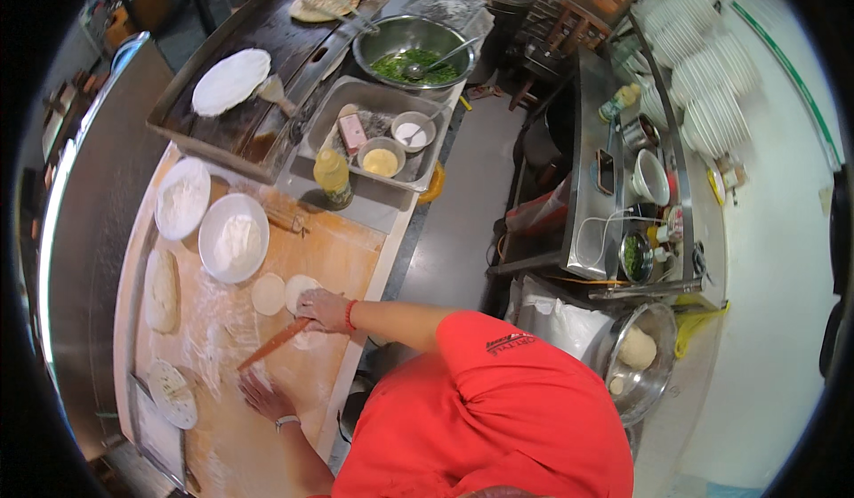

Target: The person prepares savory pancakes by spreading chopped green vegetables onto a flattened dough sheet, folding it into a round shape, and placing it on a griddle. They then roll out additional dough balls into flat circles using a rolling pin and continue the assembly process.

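Observation:
A wooden rolling pin (275,344) lies slantwise over the floured wooden board (340,244). My right hand (323,309), with a red bracelet, is closed around its upper end beside a flat dough round (302,290). Another dough round (268,294) lies just left of that one. Near the pin's lower end, my left hand (267,394), with a wristwatch, rests on the board with fingers apart; whether it touches the pin is unclear. Part of a dough piece (308,339) shows below my right hand. Further left are a long dough roll (162,291) and a speckled flatbread (172,393).
White bowls (233,238) of flour stand above the dough. Beyond are a yellow-capped bottle (333,178), a metal tray (320,108) with small bowls, a steel bowl of chopped greens (413,51) and a griddle (220,38) with flatbreads. A steel bowl with dough (637,364) stands behind me.

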The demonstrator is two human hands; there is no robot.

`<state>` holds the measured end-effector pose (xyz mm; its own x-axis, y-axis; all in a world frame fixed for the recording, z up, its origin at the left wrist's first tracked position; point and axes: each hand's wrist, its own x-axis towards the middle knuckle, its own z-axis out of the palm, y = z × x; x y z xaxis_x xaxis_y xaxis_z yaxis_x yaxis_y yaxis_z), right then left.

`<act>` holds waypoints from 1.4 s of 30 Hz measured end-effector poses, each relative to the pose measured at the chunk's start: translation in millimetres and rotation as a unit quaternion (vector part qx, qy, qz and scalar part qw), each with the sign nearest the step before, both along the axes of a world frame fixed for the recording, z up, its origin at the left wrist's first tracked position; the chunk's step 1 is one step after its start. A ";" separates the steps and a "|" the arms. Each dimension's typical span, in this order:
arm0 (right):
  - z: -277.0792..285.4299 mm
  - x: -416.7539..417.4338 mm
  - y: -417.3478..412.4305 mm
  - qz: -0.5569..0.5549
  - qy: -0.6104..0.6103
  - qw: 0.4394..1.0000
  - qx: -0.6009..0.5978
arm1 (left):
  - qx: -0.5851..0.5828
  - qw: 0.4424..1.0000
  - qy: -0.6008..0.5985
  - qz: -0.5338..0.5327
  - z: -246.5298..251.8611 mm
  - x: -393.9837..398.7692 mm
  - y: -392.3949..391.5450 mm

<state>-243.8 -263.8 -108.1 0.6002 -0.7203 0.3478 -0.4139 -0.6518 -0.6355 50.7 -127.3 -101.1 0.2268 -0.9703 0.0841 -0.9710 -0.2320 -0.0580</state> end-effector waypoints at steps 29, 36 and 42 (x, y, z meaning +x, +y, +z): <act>49.7 169.2 71.0 0.220 0.151 0.963 0.033 | -0.126 0.962 0.183 0.161 39.4 83.7 125.5; 29.2 258.5 30.4 0.198 0.241 0.945 -0.100 | -0.116 0.947 0.142 0.264 0.3 138.4 74.4; 21.5 232.0 57.8 0.185 0.324 0.926 -0.049 | 0.018 0.975 0.168 0.145 0.0 121.9 117.4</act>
<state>-11.8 -206.0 -86.7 0.9050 -0.4081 -0.1197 -0.4253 -0.8666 -0.2612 172.6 -9.9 -101.1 0.5016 -0.8618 -0.0756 -0.8298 -0.5040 0.2396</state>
